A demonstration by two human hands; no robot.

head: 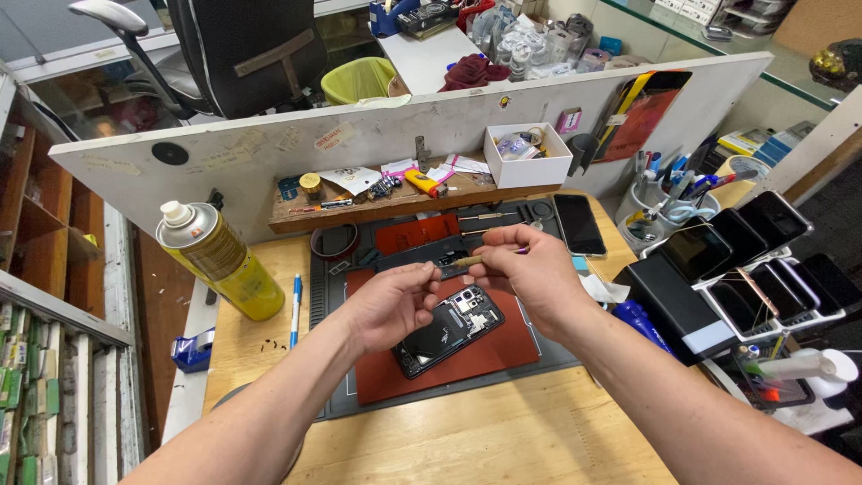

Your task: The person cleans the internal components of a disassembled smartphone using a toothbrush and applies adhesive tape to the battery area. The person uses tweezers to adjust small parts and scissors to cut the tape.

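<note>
Repair worktop, hands meeting at mid-frame

The opened phone [448, 330] lies on the mat [359, 269] at centre, just below the left hand [388, 305] and right hand [530, 269], which hold a tool [467, 261] between them. The spray can [220, 260] stands at left, the pen [295, 310] between can and mat. The shelf [359, 211] runs behind the mat, box [528, 154] on its right end. A phone rack [754, 260] sits at right.

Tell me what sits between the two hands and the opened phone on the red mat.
Nothing visible. The left hand and right hand hold a small brass-tipped tool together just above the opened phone, which lies uncovered on the red mat.
</note>
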